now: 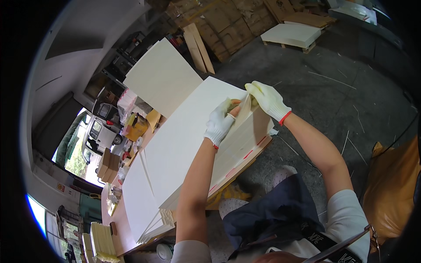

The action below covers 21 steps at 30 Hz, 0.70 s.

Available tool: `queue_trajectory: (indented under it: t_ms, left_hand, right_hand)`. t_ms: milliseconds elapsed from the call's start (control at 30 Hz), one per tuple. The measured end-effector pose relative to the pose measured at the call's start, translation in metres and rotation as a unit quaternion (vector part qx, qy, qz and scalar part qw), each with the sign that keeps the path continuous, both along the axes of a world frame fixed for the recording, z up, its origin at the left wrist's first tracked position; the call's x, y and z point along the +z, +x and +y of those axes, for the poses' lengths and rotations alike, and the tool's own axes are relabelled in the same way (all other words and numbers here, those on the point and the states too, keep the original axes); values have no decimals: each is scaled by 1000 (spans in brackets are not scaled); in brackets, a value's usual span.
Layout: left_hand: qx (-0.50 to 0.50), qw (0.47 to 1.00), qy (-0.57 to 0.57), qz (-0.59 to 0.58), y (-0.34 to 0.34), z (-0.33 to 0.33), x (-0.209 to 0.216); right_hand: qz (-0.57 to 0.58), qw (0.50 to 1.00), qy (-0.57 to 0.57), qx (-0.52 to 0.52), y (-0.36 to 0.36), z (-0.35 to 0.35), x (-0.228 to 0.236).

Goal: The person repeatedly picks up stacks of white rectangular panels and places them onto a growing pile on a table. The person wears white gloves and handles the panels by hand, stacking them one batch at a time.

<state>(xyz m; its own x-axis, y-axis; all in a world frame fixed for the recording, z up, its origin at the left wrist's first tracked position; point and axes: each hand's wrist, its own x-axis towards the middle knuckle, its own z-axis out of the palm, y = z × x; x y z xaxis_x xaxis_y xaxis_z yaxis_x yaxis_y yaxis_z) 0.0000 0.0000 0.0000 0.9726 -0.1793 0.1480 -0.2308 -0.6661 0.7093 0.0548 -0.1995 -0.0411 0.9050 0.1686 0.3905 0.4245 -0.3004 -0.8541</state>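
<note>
A tall stack of large white paper sheets (188, 127) stands in front of me, its layered side (245, 144) facing me with a few red marks low down. My right hand (268, 100), in a white knit glove with a red cuff, pinches the raised far right corner of the top sheets. Beside it, my left hand (220, 122), gloved with bare fingertips, is curled round the lifted edge of those sheets. The edges between my hands bend upward. How many sheets each hand grips is hidden.
Another large sheet stack (162, 79) rises beyond, and lower sheets (138, 197) lie to the left on a table (127, 236). Boxes (108, 165) stand along its far side. A loaded pallet (291, 35) and an orange-brown covered bulk (394, 188) are right; thin strips litter the floor.
</note>
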Motion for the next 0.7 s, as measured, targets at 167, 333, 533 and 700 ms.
queue_trajectory:
  t_ms: [167, 333, 533, 700]
  left_hand:
    - [-18, 998, 26, -55, 10, 5, 0]
    - [-21, 998, 20, -52, 5, 5, -2]
    - [-13, 993, -25, -114, 2, 2, -9]
    - [13, 995, 87, -53, -5, -5, 0]
  right_hand:
    - [-58, 998, 29, -9, 5, 4, 1]
    - [-39, 999, 21, -8, 3, 4, -4]
    - [-37, 999, 16, -6, 2, 4, -5]
    - [-38, 999, -3, -13, 2, 1, -8]
